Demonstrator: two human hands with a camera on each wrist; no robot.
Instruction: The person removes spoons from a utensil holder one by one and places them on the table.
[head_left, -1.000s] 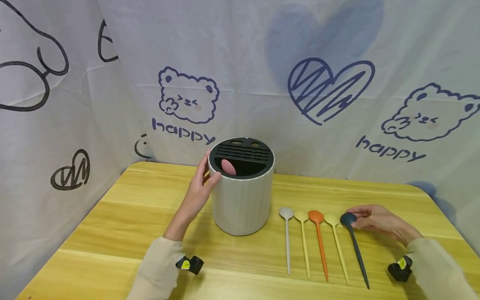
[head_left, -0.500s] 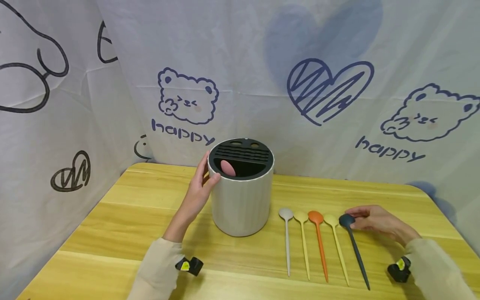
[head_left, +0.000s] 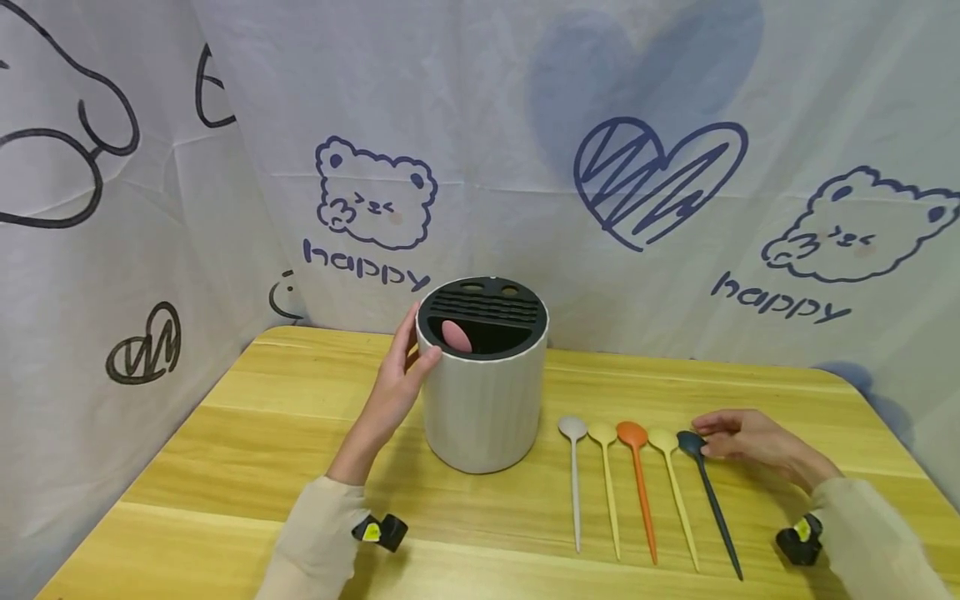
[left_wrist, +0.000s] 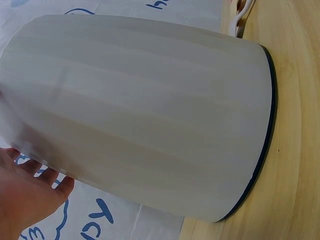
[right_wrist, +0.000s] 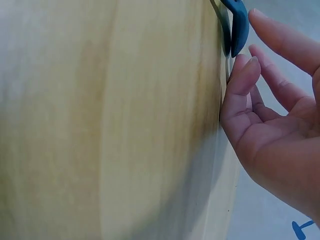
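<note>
My left hand point(head_left: 397, 379) rests against the left side of a ribbed off-white utensil holder point(head_left: 483, 417), thumb at the front of its rim and fingers behind. Its black slotted top has a wide opening where a pink oval end point(head_left: 456, 336) shows; the rest is hidden inside. In the left wrist view, fingertips point(left_wrist: 65, 187) lie along the holder's edge. My right hand point(head_left: 757, 442) is beside the bowl of a dark blue spoon point(head_left: 716, 496) on the table. In the right wrist view its loosely bent fingers have a gap between them and the spoon's bowl point(right_wrist: 240, 30).
Left of the dark blue spoon lie a yellow spoon point(head_left: 678, 496), an orange spoon point(head_left: 641, 492), another yellow spoon point(head_left: 609, 492) and a grey spoon point(head_left: 574, 483), side by side. The wooden table point(head_left: 247, 467) ends at a printed cloth point(head_left: 487, 125).
The dark blue spoon's bowl has shifted slightly left, and my right fingers have come off it. My left hand and the utensil holder stay where they were.
</note>
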